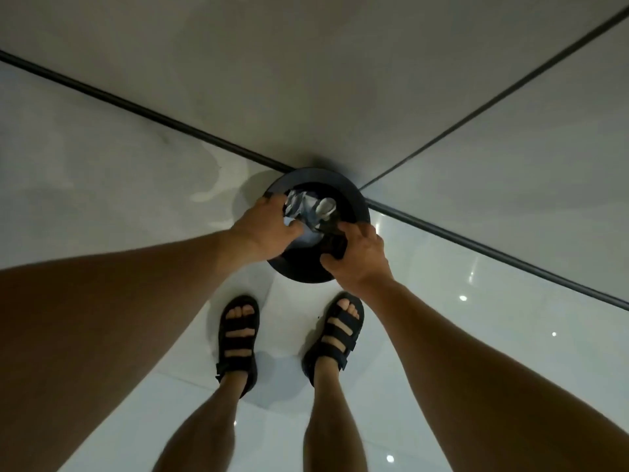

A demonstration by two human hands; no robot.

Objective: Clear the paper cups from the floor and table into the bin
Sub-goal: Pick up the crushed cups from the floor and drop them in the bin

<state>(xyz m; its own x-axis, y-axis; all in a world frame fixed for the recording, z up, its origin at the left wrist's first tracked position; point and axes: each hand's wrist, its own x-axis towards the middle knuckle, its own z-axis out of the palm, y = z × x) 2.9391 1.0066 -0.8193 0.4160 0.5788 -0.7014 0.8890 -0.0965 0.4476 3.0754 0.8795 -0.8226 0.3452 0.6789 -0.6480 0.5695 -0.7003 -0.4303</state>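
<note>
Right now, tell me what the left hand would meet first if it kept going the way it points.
The crumpled paper cups it grips come first. Pushed on, the left hand would likely carry them down into the mouth of the black bin, toward its far inner wall. Depth there is unclear.

My bare left forearm (136,267) comes in from 8 o'clock and my bare right forearm (459,335) from 4 o'clock. Both are stretched forward, so the hands nearly meet just above the middle of the view. My left hand (265,229) lies back-up with its grip closed, fingers curled over and thumb pressed against a crumpled white-and-grey paper cup (306,209). My right hand (360,257), just beside it at its 4 o'clock, is back-up too, fingers bent down and thumb tucked in, pinching a small dark object (335,247) I cannot make out. My left shin (218,420) and right shin (330,413) stand at 6 o'clock.
</note>
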